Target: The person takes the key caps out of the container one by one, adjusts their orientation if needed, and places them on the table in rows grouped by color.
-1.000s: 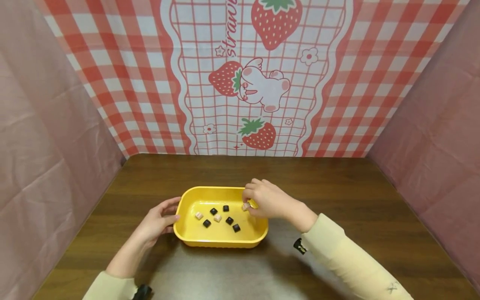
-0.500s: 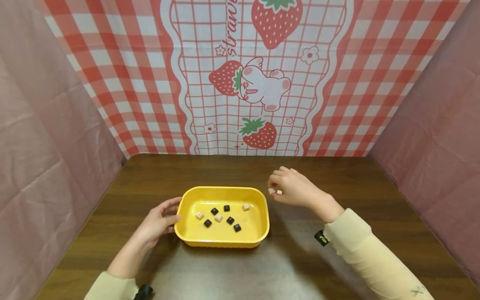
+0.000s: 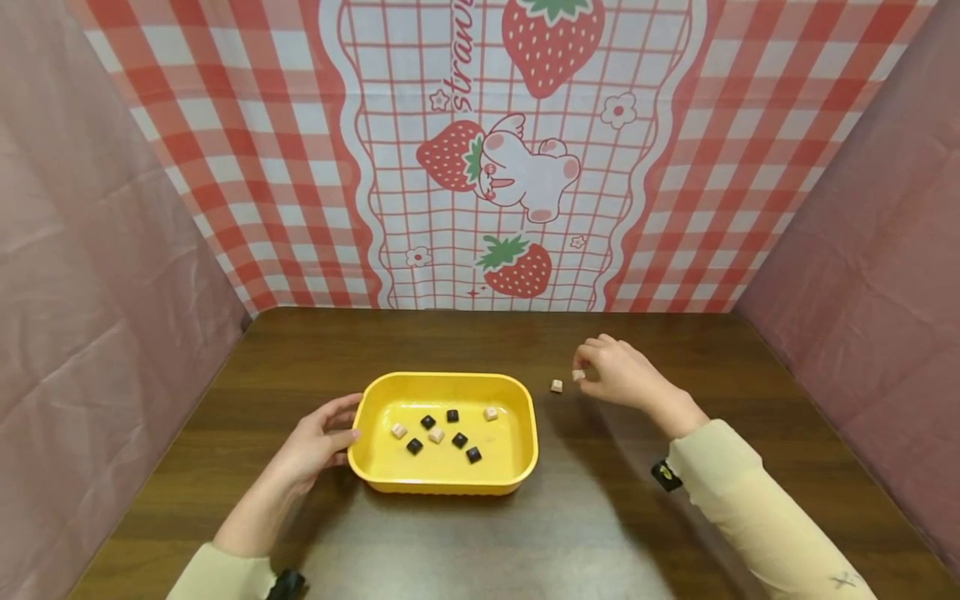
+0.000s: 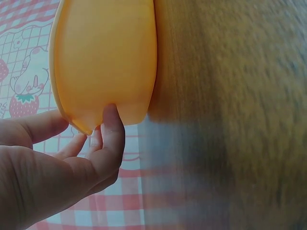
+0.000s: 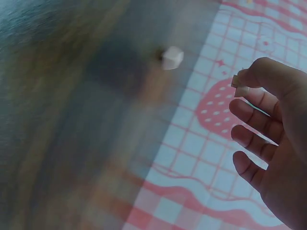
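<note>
A yellow tray (image 3: 447, 382) sits on the brown table and holds several small black and pink cubes (image 3: 437, 435). My left hand (image 3: 339, 423) grips the tray's left end, thumb on the outer wall (image 4: 112, 120) and fingers past the rim. To the right of the tray, my right hand (image 3: 583, 368) hovers low over the table and pinches a small pink cube (image 3: 578, 376) between thumb and forefinger; the right wrist view shows this cube (image 5: 237, 81) too. A second pink cube (image 3: 557, 386) lies loose on the table just left of that hand, also visible from the right wrist (image 5: 171, 57).
The wooden table (image 3: 675, 517) is walled by pink cloth on both sides and a red checked strawberry backdrop (image 3: 510, 167) behind.
My right hand lifted out of the tray with pink cubes and moved right over the table. One cube now lies on the table. The left hand and tray stayed still.
</note>
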`<move>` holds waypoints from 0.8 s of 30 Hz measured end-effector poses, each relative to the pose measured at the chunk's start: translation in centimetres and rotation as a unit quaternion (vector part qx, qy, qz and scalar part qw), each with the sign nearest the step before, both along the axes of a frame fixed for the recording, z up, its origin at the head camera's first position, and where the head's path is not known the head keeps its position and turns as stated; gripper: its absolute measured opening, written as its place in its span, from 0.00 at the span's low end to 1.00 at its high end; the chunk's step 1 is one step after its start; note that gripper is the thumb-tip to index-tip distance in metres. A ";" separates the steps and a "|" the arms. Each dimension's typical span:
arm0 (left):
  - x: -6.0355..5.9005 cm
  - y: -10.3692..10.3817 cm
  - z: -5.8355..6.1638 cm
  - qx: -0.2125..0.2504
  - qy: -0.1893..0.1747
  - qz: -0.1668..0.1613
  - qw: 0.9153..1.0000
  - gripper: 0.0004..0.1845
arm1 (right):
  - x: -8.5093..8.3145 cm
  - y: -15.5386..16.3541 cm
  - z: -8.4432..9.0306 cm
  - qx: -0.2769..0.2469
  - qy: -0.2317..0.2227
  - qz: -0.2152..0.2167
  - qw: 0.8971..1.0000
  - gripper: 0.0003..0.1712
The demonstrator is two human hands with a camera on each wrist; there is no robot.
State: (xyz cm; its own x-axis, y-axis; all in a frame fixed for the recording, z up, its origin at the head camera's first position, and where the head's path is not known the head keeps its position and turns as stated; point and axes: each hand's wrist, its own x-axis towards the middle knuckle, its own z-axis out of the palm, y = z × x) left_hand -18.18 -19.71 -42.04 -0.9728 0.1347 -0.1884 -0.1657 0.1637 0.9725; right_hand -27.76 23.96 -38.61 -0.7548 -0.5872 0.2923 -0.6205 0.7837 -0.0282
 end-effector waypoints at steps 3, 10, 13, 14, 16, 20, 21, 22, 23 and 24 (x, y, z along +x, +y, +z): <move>0.0 0.0 0.0 0.002 -0.001 0.001 1.000 0.30 | -0.4 0.4 -0.8 -0.003 -0.005 -0.008 1.000 0.08; 0.0 0.0 0.1 0.001 -0.003 0.003 1.000 0.30 | -1.3 0.9 -2.9 -0.009 -0.026 -0.029 0.999 0.09; 0.0 0.0 0.1 0.001 -0.003 0.004 1.000 0.30 | -1.7 1.1 -3.9 -0.009 -0.040 -0.039 0.998 0.08; 0.0 0.0 0.1 0.001 -0.004 0.003 1.000 0.30 | -1.8 1.2 -4.2 -0.010 -0.046 -0.042 0.998 0.08; 0.0 0.0 0.1 0.001 -0.003 0.003 1.000 0.30 | -2.0 1.3 -4.7 -0.014 -0.058 -0.046 0.997 0.07; 0.0 0.0 0.1 0.002 -0.002 0.002 1.000 0.30 | -2.2 1.4 -5.4 -0.022 -0.077 -0.052 0.995 0.06; 0.0 0.0 0.0 0.001 -0.002 0.002 1.000 0.30 | -2.2 1.4 -5.5 -0.023 -0.080 -0.053 0.995 0.06; 0.0 -0.1 0.0 0.001 -0.002 0.002 1.000 0.30 | -2.3 1.4 -5.6 -0.023 -0.081 -0.054 0.995 0.06; 0.0 -0.1 0.0 0.001 -0.003 0.002 1.000 0.30 | -2.3 1.4 -5.7 -0.024 -0.082 -0.054 0.995 0.06; 0.0 -0.1 0.0 0.001 -0.003 0.001 1.000 0.30 | -2.3 1.4 -5.7 -0.025 -0.082 -0.055 0.995 0.06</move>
